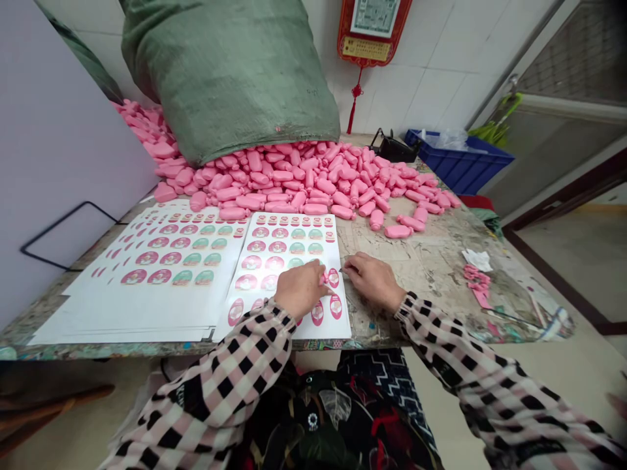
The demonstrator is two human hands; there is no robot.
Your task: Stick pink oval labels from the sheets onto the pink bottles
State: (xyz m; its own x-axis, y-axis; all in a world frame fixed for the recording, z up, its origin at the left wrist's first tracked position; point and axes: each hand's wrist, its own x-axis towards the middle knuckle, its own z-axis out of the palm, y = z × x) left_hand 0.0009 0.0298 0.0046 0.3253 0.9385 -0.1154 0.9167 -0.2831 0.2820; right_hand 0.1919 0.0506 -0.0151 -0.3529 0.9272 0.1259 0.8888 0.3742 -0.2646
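Note:
A white sticker sheet (289,331) printed with pink and green oval labels lies on the table before me. My left hand (301,287) rests on its right part, fingers bent together over the labels. Something small and pink shows at those fingertips; I cannot tell whether it is a loose piece or a printed label. Just off the sheet's right edge is my right hand (373,279), its fingers pinched around a thin, dark-tipped tool (342,270) that points at an oval label (334,278). The tool's exact kind is too small to make out.
More sticker sheets (122,313) lie fanned at left. Behind is a heap of pink bottle-shaped pieces (294,176) spilling from a green sack (230,85). A blue crate (460,163) stands at back right. Pink scraps (477,284) and white paper (477,260) lie on the right.

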